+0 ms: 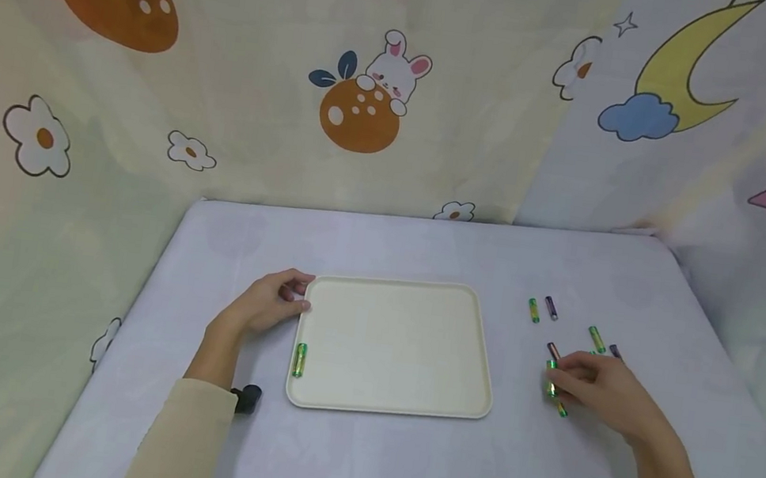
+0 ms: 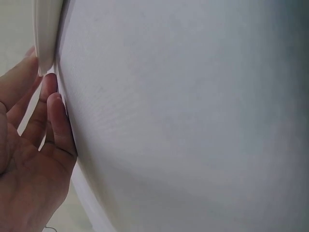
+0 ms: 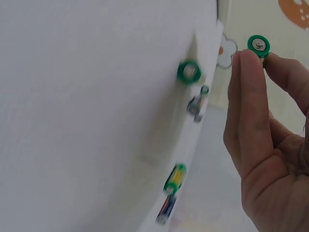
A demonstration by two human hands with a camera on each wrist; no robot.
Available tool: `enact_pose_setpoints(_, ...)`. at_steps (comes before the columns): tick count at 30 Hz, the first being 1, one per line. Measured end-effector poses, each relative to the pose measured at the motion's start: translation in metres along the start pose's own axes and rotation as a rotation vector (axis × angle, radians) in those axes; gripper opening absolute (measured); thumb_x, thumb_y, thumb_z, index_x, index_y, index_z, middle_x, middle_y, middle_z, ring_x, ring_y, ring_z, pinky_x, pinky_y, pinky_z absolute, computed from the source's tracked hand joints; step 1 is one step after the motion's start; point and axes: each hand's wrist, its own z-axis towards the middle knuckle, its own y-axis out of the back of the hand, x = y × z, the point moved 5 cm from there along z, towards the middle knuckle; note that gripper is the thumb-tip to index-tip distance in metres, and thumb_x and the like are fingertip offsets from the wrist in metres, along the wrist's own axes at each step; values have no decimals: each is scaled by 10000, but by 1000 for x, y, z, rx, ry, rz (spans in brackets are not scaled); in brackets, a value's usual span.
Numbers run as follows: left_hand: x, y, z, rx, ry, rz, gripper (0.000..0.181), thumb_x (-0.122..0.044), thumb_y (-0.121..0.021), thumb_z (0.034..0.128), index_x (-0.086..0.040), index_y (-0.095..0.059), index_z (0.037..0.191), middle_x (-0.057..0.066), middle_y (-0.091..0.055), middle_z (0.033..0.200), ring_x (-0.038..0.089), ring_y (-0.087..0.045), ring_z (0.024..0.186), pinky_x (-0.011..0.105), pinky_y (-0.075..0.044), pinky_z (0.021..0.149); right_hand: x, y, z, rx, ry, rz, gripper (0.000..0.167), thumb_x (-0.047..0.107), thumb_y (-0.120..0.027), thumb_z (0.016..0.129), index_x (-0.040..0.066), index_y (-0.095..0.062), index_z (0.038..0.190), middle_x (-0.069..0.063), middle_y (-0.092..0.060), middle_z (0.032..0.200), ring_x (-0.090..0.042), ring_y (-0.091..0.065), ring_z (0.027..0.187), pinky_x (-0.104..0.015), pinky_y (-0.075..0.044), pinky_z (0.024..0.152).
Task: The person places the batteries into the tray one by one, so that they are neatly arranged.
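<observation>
A white rectangular tray point(image 1: 399, 345) lies on the table, with one green battery point(image 1: 299, 359) along its left edge. My left hand point(image 1: 271, 301) holds the tray's left rim near the far corner; in the left wrist view the thumb and fingertips meet the rim point(image 2: 45, 34). To the right of the tray, my right hand point(image 1: 597, 389) pinches a green battery point(image 3: 259, 46) between thumb and fingertips, lifted off the cloth. Around that hand lie loose batteries: a green one point(image 1: 561, 409) below it, a dark one point(image 1: 553, 351) and another green one point(image 1: 596, 339) beyond it.
Farther back on the right lie a green battery point(image 1: 534, 310) and a dark battery point(image 1: 551, 307). Another dark battery point(image 1: 616, 351) sits partly behind the right hand. A pale cloth covers the table point(image 1: 397, 472); a printed curtain point(image 1: 264, 97) hangs behind.
</observation>
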Motion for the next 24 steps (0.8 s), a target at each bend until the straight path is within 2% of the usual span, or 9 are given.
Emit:
enact_pose_setpoints(7,0,-1,1,2,-9,-2,499,-234,-736,964,-181,-582,1435,38,-634,1241,229,-564,1092,371,-443,884,33,-21,16,1,95,77,374,288,-719,980,-34,-650,1158,-86,-745,966,-204,-742,873,-286,-594,773)
enact_pose_setpoints(12,2,1,1,-2,-2,13,496,-234,-731,967,-181,-580,1436,39,-627,1246,231,-561,1101,374,-440,892,59,-41,28,38,140,167,352,252,-723,978,-43,-645,1153,-117,-735,981,-229,-734,900,-307,-602,792)
enact_pose_setpoints(18,5,1,0,-4,8,12,511,-246,-730,966,-184,-571,1448,40,-627,1258,235,-558,1110,384,-435,905,96,-63,43,115,213,264,304,220,-732,968,-37,-659,1112,-137,-727,934,-327,-735,906,-332,-605,805)
enact_pose_setpoints(24,4,-2,1,-3,-15,10,518,-247,-726,972,-171,-564,1458,58,-636,1283,248,-570,1136,416,-443,938,117,-79,52,175,256,312,248,181,-729,967,-37,-674,1073,-143,-719,897,-391,-727,913,-342,-604,816)
